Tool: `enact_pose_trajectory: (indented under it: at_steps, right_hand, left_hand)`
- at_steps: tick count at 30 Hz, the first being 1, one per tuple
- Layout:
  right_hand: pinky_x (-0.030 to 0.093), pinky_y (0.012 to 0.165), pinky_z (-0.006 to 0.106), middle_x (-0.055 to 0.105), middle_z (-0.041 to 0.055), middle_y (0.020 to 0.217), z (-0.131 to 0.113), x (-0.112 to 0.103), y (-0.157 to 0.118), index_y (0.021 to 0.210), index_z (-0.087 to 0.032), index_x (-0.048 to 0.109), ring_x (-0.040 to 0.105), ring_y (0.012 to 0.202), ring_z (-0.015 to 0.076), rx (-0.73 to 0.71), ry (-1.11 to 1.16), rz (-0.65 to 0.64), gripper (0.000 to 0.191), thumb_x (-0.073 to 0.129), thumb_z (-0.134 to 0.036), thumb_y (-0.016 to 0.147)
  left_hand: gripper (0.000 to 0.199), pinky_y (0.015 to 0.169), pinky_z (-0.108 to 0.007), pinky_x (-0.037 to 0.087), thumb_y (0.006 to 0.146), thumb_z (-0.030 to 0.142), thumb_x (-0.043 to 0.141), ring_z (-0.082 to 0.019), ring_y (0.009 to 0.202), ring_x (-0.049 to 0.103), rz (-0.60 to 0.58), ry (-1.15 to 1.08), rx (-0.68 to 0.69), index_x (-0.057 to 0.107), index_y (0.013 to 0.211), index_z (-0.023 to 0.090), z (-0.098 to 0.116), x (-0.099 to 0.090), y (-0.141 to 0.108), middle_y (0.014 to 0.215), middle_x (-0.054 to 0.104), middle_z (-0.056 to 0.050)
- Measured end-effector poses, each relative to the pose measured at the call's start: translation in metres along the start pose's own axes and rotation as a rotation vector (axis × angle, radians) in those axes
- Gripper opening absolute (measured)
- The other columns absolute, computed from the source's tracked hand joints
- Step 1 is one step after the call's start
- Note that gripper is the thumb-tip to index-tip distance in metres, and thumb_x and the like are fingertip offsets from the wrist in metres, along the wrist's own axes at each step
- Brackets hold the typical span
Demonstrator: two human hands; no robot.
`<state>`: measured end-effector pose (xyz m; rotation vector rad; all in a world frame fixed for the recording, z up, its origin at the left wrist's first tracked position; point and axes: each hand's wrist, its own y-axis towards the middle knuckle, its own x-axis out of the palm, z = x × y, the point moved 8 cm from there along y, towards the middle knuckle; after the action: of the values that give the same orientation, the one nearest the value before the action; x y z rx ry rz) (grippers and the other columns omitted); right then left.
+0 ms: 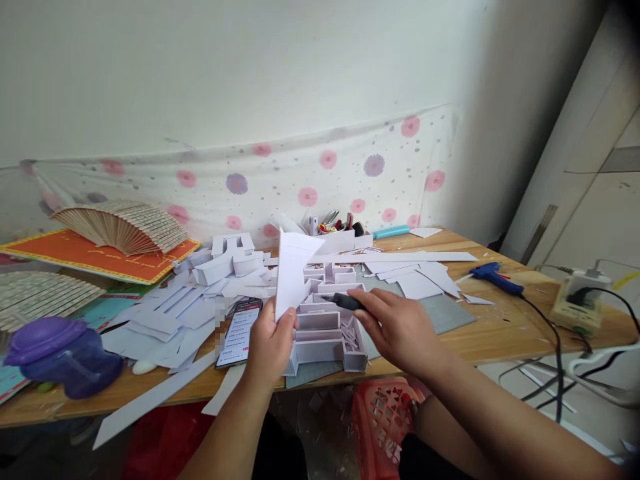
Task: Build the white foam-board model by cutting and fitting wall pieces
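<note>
From my end of the feed, I have the left hand [274, 337] on a folded-looking white card [293, 273], its grip closed around the lower part, thumb in front, with the card standing up and a pointed flap leaning out to the right at the top. My right hand [395, 323] has its grip closed on a dark-handled tool [350, 302], which points left over the white compartment model [325, 321]; I can't tell whether the tip touches anything. The model sits on a grey mat [453, 315] on the wooden counter [530, 333], directly below the card and the tool, and small white strips [351, 335] lie in its near right compartment. Just left of the model I can see a phone [241, 333] with its screen lit, and past it a spread of loose white sheets [155, 327]. Further left are a slatted fan [125, 227] on an orange board [95, 259] and a purple-lidded container [65, 357]. Behind the model stands a white box [341, 242] of small tools, with a light-blue roll [391, 232] to its right. Over on my right, a blue glue gun [500, 279] lies on the counter, its dark cord hanging over the edge.
</note>
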<state>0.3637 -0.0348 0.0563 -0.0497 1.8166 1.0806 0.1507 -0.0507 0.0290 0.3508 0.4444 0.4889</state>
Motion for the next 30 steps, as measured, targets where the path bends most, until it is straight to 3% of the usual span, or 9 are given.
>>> enact_pose_trajectory:
  at_steps: [4,11,16,21,24,30]
  right_hand:
    - [0.040,0.061,0.027,0.069,0.0054,0.090,-0.016,0.002,0.003,0.122,-0.022,0.058,0.064,0.077,0.0182,-0.037,0.009,-0.038,0.035,0.037,-0.036,0.098]
    - [0.039,0.059,0.028,0.070,0.0050,0.091,-0.011,0.008,0.008,0.119,-0.023,0.059,0.065,0.079,0.0192,0.041,-0.032,-0.129,0.034,0.038,-0.037,0.097]
    - [0.035,0.056,0.027,0.070,0.0035,0.088,-0.005,0.007,0.006,0.117,-0.025,0.060,0.065,0.076,0.0188,0.077,-0.062,-0.175,0.032,0.039,-0.039,0.097]
    - [0.029,0.049,0.027,0.069,0.0028,0.082,0.032,0.011,0.000,0.108,-0.027,0.064,0.065,0.069,0.0207,0.182,-0.253,-0.245,0.030,0.040,-0.042,0.095]
    - [0.031,0.050,0.027,0.070,0.0029,0.085,0.046,0.010,-0.003,0.109,-0.028,0.064,0.066,0.071,0.0211,0.251,-0.241,-0.234,0.030,0.040,-0.040,0.095]
    - [0.042,0.064,0.028,0.070,0.0040,0.094,0.006,0.001,0.001,0.122,-0.025,0.058,0.066,0.082,0.0189,0.108,0.061,-0.097,0.035,0.036,-0.037,0.097]
  left_hand:
    - [0.029,0.051,-0.026,0.041,0.086,0.043,0.046,-0.012,0.043,0.052,-0.143,0.015,-0.021,0.050,0.068,0.020,-0.001,0.021,-0.008,0.058,0.054,0.004]
    - [0.030,0.049,-0.024,0.039,0.088,0.039,0.045,-0.012,0.042,0.050,-0.081,0.075,0.067,0.046,0.064,0.022,0.008,0.027,-0.011,0.044,0.048,0.006]
    - [0.032,0.050,-0.024,0.040,0.089,0.039,0.045,-0.012,0.045,0.051,-0.015,0.037,0.104,0.044,0.062,0.022,0.005,0.021,-0.008,0.045,0.049,0.005]
    - [0.030,0.049,-0.024,0.042,0.089,0.039,0.046,-0.012,0.044,0.053,0.069,-0.082,0.084,0.043,0.064,0.022,0.018,0.003,-0.004,0.045,0.048,0.007]
    - [0.027,0.047,-0.023,0.041,0.089,0.040,0.046,-0.011,0.041,0.053,0.128,-0.146,0.036,0.043,0.069,0.022,0.022,-0.004,-0.003,0.044,0.044,0.009]
    - [0.031,0.049,-0.025,0.041,0.089,0.045,0.042,-0.014,0.042,0.053,0.027,0.038,0.030,0.042,0.067,0.023,0.012,0.014,-0.004,0.043,0.043,0.008]
